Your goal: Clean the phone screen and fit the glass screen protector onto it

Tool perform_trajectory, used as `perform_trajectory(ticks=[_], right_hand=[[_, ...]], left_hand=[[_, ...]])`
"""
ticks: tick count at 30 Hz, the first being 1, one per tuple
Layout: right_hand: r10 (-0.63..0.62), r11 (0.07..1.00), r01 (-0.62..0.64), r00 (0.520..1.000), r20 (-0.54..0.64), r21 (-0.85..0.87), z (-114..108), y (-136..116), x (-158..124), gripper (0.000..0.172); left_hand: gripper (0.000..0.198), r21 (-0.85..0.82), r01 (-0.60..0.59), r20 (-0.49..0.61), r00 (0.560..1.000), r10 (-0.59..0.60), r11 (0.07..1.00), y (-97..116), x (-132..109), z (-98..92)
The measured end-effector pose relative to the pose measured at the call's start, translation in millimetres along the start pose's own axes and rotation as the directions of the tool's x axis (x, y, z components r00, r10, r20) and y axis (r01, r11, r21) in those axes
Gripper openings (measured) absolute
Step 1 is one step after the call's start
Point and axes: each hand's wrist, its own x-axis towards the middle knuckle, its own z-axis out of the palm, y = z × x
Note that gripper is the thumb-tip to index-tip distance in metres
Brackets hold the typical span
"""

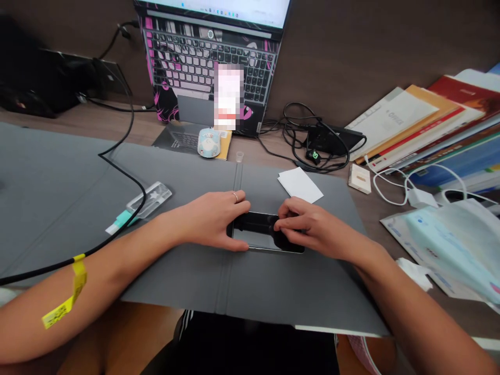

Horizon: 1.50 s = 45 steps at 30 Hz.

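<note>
A black smartphone (261, 235) lies flat, screen up, on a grey mat (253, 284). My left hand (213, 219) grips the phone's left end, thumb on the near edge and fingers over the far edge. My right hand (307, 225) rests on the phone's right part with fingertips pinched together and pressed on the glass; whether they hold anything is too small to tell. A white card (300, 184) lies just beyond my right hand.
A clear plastic case (153, 198) and a teal-tipped item (119, 223) lie left under a black cable (128, 130). Behind stand a laptop (213, 57), a small mouse (208, 142), tangled cords (312, 140), stacked books (433, 125), a white charger (420, 198) and plastic pouches (449, 245).
</note>
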Motion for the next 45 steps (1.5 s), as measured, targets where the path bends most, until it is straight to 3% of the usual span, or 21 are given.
perform_trajectory(ticks=[14, 22, 25, 28, 30, 32, 34, 39, 45], right_hand=[[-0.205, 0.977, 0.205, 0.979, 0.020, -0.056, 16.4, -23.6, 51.9, 0.025], [-0.254, 0.959, 0.249, 0.967, -0.016, -0.134, 28.6, -27.4, 58.9, 0.025], [-0.296, 0.947, 0.279, 0.951, -0.095, -0.158, 20.9, -29.2, 52.9, 0.024], [-0.218, 0.975, 0.187, 0.916, -0.338, -0.122, 0.3, -20.7, 36.2, 0.027], [-0.066, 0.990, -0.007, 0.857, -0.511, -0.139, -12.6, -6.9, 22.9, 0.027], [0.065, 0.970, -0.187, 0.815, -0.575, -0.155, -18.5, 11.0, 12.7, 0.024], [0.187, 0.942, -0.307, 0.817, -0.546, -0.137, -16.6, 28.5, 7.7, 0.025], [0.350, 0.894, -0.426, 0.859, -0.374, -0.141, -0.5, 50.7, 11.6, 0.032], [0.407, 0.889, -0.452, 0.855, -0.321, -0.077, 4.6, 50.1, 16.3, 0.014]], left_hand=[[0.049, -0.031, -0.033, -0.079, 0.996, 0.031, 0.999, -3.6, 0.6, 5.5], [0.046, -0.065, -0.011, -0.079, 0.997, 0.006, 0.998, -3.5, 1.2, 5.8], [0.047, -0.070, -0.008, -0.063, 0.998, 0.004, 0.998, -2.9, 0.6, 4.3], [0.051, -0.080, 0.004, -0.039, 0.999, -0.008, 0.997, -2.4, -0.4, 2.4], [0.052, -0.091, 0.013, -0.019, 1.000, -0.015, 0.996, -1.7, -1.1, 1.0], [0.052, -0.092, 0.016, -0.002, 1.000, -0.017, 0.996, -0.9, -1.8, -0.2], [0.052, -0.082, 0.018, 0.012, 1.000, -0.018, 0.996, -0.3, -2.5, -0.8], [0.053, -0.060, 0.027, 0.031, 0.999, -0.025, 0.998, 0.1, -3.0, -0.6], [0.052, -0.055, 0.024, 0.039, 0.999, -0.022, 0.998, 1.7, -2.7, -1.5]])
